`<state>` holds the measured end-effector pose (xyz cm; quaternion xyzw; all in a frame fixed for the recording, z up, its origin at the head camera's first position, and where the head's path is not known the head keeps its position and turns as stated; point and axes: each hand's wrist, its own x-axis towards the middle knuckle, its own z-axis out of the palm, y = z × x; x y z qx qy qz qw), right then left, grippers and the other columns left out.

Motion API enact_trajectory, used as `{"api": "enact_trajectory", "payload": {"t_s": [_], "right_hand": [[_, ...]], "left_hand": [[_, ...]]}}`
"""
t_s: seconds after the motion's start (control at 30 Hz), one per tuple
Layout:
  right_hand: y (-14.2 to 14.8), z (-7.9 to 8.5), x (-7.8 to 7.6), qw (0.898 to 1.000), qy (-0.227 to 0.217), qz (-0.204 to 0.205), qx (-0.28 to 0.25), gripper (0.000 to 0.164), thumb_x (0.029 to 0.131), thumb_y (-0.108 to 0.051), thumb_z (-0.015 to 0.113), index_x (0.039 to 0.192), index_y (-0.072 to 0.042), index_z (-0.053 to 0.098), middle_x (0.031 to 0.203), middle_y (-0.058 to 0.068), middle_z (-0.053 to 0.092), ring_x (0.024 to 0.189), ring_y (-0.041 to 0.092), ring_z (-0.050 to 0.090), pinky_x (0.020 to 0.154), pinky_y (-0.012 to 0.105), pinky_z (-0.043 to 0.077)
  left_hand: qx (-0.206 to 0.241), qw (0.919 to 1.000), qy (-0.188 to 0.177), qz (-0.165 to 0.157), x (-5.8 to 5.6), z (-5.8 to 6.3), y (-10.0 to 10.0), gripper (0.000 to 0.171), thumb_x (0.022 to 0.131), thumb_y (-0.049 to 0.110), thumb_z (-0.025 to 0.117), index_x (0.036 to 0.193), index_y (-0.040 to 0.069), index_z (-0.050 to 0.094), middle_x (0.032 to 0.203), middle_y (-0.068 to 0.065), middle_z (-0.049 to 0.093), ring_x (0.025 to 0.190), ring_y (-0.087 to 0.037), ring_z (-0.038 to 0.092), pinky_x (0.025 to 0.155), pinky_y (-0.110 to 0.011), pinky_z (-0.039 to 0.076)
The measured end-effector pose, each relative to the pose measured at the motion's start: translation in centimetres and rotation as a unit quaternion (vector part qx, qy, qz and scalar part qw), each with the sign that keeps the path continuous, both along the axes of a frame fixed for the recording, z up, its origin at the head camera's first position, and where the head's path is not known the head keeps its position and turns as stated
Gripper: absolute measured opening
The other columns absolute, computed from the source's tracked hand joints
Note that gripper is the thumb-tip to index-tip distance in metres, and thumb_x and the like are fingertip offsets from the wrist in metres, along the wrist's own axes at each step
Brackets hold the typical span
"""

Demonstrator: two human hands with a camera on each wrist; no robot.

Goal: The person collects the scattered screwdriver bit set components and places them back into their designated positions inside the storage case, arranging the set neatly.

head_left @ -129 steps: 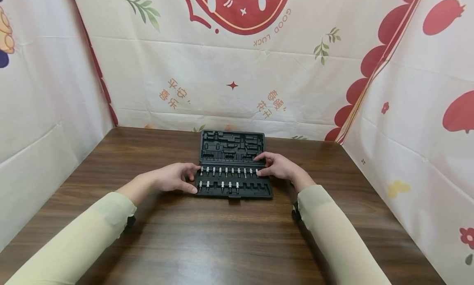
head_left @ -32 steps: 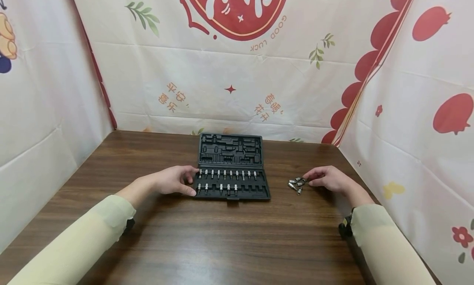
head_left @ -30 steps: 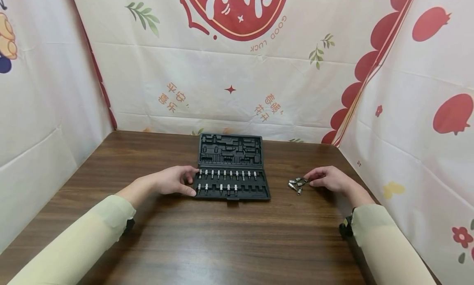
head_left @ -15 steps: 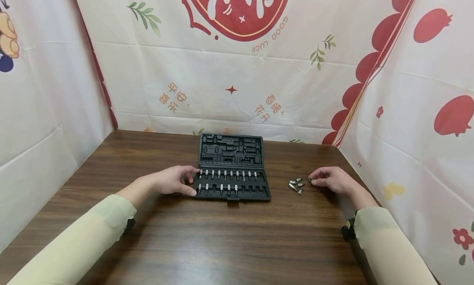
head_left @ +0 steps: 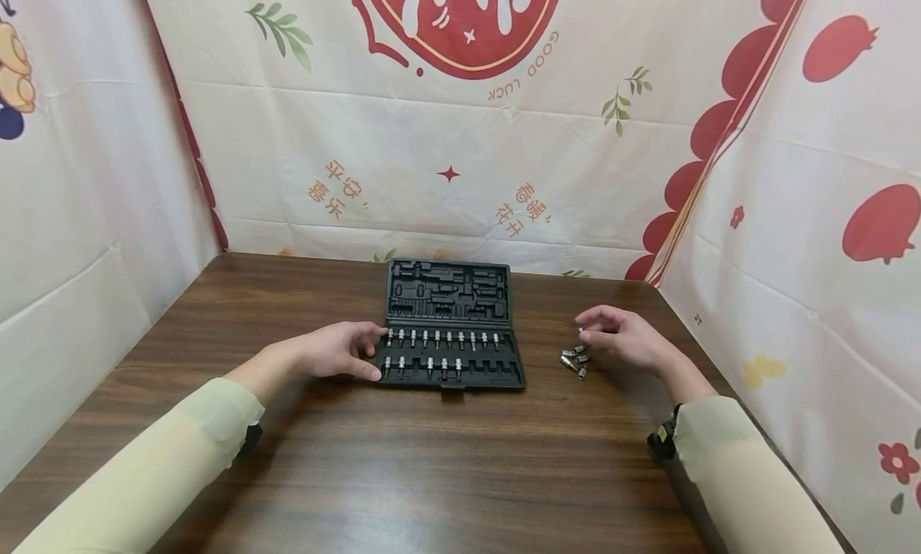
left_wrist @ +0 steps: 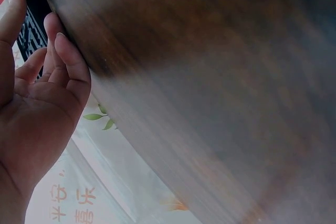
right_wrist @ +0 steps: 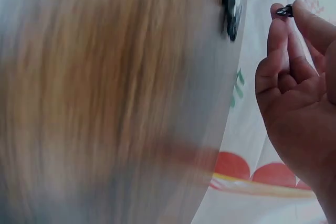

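Observation:
In the head view, an open black bit socket case [head_left: 468,352] lies mid-table with its lid [head_left: 449,290] folded back. Silver bit sockets fill the back row, and several stand in the front row, with bare slots at its right. My left hand [head_left: 334,350] holds the case's left edge, thumb at the front corner and fingers farther back. To the right, my right hand [head_left: 626,338] pinches a small bit socket [right_wrist: 285,10] between thumb and fingertip, above the table. The fingers hide most of that socket in the head view.
Beside my right hand, several loose bit sockets [head_left: 568,363] lie in a small pile on the brown wooden table [head_left: 432,474]. Printed white cloth [head_left: 403,130] hangs behind the table and along both sides.
My right hand went from the case to the loose pile, picked up one bit socket, and has now lifted it and moved left. The left hand stays at the case.

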<state>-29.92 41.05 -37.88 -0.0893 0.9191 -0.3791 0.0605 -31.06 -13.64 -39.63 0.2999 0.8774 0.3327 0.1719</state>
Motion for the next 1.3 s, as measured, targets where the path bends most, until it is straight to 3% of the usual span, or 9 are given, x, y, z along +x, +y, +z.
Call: {"api": "enact_trajectory", "payload": {"t_s": [0.17,0.4,0.67,0.93,1.13,1.3], "right_hand": [[-1.6,0.1,-0.1,0.999,-0.01,0.016,-0.033,0.04,0.107,-0.025,0.074,0.138,-0.001,0.066,0.115,0.02,0.076,0.099,0.025,0.072,0.083,0.038,0.061],[-2.9,0.2,-0.1,0.999,-0.018,0.02,-0.037,0.044,0.106,-0.029,0.076,0.14,-0.003,0.068,0.12,0.018,0.078,0.104,0.031,0.07,0.085,0.04,0.059],[-4.2,0.1,-0.4,0.999,-0.019,0.018,-0.041,0.046,0.105,-0.029,0.077,0.142,-0.005,0.066,0.122,0.015,0.078,0.101,0.026,0.071,0.077,0.038,0.058],[-5.5,-0.1,-0.8,0.998,0.001,0.027,-0.052,0.045,0.105,-0.026,0.078,0.141,-0.001,0.067,0.12,0.013,0.079,0.108,0.025,0.075,0.093,0.039,0.063],[-6.7,-0.2,-1.2,0.997,0.006,0.037,-0.066,0.045,0.104,-0.022,0.078,0.141,0.001,0.066,0.117,0.011,0.078,0.103,0.014,0.074,0.093,0.035,0.062],[-7.6,-0.1,-1.4,0.997,0.011,0.035,-0.061,0.042,0.104,-0.022,0.078,0.139,-0.001,0.068,0.116,0.01,0.078,0.103,0.017,0.073,0.093,0.037,0.062]], "left_hand": [[-0.006,1.0,0.001,0.003,-0.1,0.0,0.0,0.084,0.095,0.029,0.088,0.16,-0.006,0.047,0.118,-0.011,0.068,0.097,-0.017,0.067,0.091,-0.035,0.052],[0.002,1.0,0.003,-0.001,0.0,0.1,0.0,0.084,0.094,0.026,0.089,0.159,-0.007,0.047,0.116,-0.012,0.068,0.096,-0.017,0.066,0.091,-0.035,0.052],[0.0,1.0,0.006,-0.003,0.0,0.0,0.0,0.084,0.095,0.027,0.089,0.159,-0.007,0.047,0.116,-0.012,0.068,0.095,-0.016,0.067,0.09,-0.035,0.052],[-0.003,1.0,0.006,-0.004,0.1,0.1,-0.1,0.085,0.095,0.027,0.089,0.16,-0.007,0.047,0.117,-0.012,0.067,0.095,-0.016,0.066,0.09,-0.035,0.052],[-0.002,1.0,0.005,-0.005,0.2,0.3,0.0,0.085,0.095,0.026,0.089,0.159,-0.008,0.046,0.118,-0.013,0.067,0.096,-0.017,0.066,0.091,-0.035,0.053],[-0.003,1.0,0.005,-0.005,0.2,0.3,0.1,0.085,0.095,0.027,0.089,0.16,-0.008,0.046,0.118,-0.013,0.067,0.096,-0.017,0.065,0.091,-0.035,0.052]]}}
